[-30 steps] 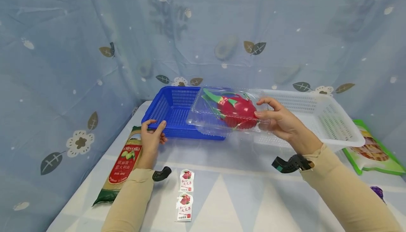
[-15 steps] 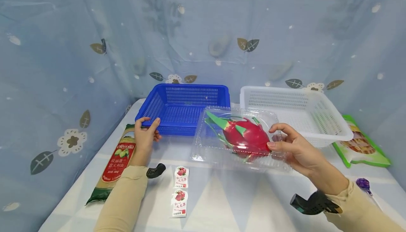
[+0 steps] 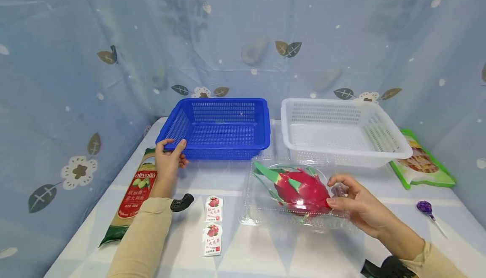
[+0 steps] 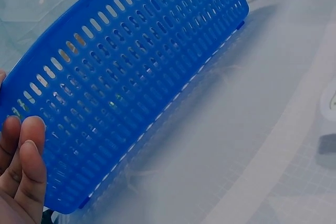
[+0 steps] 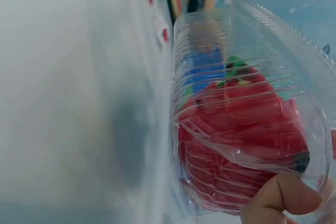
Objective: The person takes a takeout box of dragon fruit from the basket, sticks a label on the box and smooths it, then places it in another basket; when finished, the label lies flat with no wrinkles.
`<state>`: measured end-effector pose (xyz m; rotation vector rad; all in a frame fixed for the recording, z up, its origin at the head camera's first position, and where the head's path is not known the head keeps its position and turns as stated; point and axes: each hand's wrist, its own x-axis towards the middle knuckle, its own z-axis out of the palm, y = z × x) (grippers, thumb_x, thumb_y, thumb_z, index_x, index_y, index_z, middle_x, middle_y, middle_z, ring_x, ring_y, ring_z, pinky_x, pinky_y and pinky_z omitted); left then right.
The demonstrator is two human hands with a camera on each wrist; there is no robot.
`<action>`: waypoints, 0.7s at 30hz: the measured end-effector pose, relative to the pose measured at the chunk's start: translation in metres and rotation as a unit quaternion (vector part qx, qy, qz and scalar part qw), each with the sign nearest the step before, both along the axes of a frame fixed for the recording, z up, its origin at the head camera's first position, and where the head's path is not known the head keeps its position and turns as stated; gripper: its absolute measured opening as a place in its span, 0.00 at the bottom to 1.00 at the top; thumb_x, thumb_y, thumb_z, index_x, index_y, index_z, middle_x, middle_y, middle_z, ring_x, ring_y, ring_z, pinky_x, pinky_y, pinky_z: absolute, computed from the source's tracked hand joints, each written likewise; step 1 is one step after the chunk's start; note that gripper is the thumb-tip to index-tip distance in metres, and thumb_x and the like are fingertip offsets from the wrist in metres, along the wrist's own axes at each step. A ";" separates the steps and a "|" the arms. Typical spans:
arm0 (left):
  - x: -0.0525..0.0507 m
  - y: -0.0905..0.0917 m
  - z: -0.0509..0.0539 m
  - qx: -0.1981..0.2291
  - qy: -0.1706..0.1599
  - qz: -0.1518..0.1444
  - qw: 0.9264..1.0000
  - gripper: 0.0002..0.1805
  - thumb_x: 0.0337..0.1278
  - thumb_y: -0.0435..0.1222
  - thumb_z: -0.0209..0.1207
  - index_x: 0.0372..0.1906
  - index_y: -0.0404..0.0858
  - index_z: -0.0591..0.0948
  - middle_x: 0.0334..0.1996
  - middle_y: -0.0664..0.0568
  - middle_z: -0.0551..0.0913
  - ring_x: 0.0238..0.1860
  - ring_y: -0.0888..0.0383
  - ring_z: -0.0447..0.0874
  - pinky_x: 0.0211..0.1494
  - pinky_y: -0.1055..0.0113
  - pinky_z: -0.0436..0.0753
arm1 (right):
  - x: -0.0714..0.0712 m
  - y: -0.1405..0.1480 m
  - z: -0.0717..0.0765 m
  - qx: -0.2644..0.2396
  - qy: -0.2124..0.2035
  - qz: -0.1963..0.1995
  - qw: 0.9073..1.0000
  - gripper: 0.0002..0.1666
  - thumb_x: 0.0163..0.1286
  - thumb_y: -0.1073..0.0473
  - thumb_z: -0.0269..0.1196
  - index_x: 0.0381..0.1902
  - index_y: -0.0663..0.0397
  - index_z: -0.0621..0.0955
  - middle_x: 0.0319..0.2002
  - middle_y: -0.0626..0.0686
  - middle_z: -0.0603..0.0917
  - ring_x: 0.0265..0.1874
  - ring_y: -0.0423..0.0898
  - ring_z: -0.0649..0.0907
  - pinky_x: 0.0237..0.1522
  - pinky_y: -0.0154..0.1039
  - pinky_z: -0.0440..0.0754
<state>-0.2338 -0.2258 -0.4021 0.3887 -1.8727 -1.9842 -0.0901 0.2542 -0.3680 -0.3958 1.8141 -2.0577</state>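
Observation:
A clear plastic box [image 3: 250,204] with a red and green dragon fruit [image 3: 303,189] inside is pinched at its right end by my right hand [image 3: 364,206]. In the right wrist view the thumb [image 5: 283,198] presses on the box's end, with the red fruit [image 5: 241,140] behind the clear wall. My left hand [image 3: 168,160] grips the front left corner of the blue basket [image 3: 224,153], thumb over the rim. The left wrist view shows its curled fingers [image 4: 29,166] beside the basket's slotted wall [image 4: 142,72].
A white basket [image 3: 341,153] stands at the back right, a green-edged bag [image 3: 425,164] beside it. A lollipop [image 3: 425,207] lies at the right. At the left are a pasta packet [image 3: 133,198] and two labels [image 3: 214,208] [image 3: 211,239].
My right hand has brought the box with the fruit down from above the baskets toward the front, over the table. My left hand keeps its grip on the blue basket's corner.

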 end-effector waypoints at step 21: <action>-0.001 0.001 0.000 -0.017 -0.022 0.022 0.999 0.28 0.51 0.53 0.69 0.53 0.51 0.69 0.16 0.54 0.80 0.11 0.64 0.77 0.17 0.69 0.79 | 0.005 0.009 -0.027 0.012 0.001 0.005 1.000 0.22 0.69 0.72 0.57 0.50 0.38 0.73 0.50 0.51 0.63 0.41 0.38 0.76 0.40 0.34 0.81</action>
